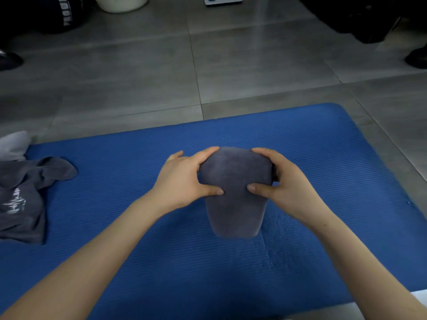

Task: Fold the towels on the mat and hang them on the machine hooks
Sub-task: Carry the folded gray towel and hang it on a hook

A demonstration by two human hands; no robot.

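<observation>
The grey tiled floor fills the upper half of the view, with a broad bare stretch between the mat's far edge and the dark shapes along the top; a white tub and a flat white plate stand at the top edge, cut off by the frame. The blue ribbed mat spans the lower half; its far edge slants up from the left to a rounded far-right corner, its right edge runs down and out of view, and a strip of its near edge shows at lower right. Wide bare mat lies on both sides of the arms and in front of the hands. A crumpled dark grey towel with white lettering lies at the mat's left edge, partly out of frame, well apart from the hands; a pale cloth sits just beyond it at the mat's far-left corner. The folded towel, dark grey, is over the middle of the mat, right of centre; whether its rounded lower edge touches the mat cannot be told. The left hand grips its upper left side, thumb on the near face and fingers curled over the top; the right hand grips the upper right side likewise.
</observation>
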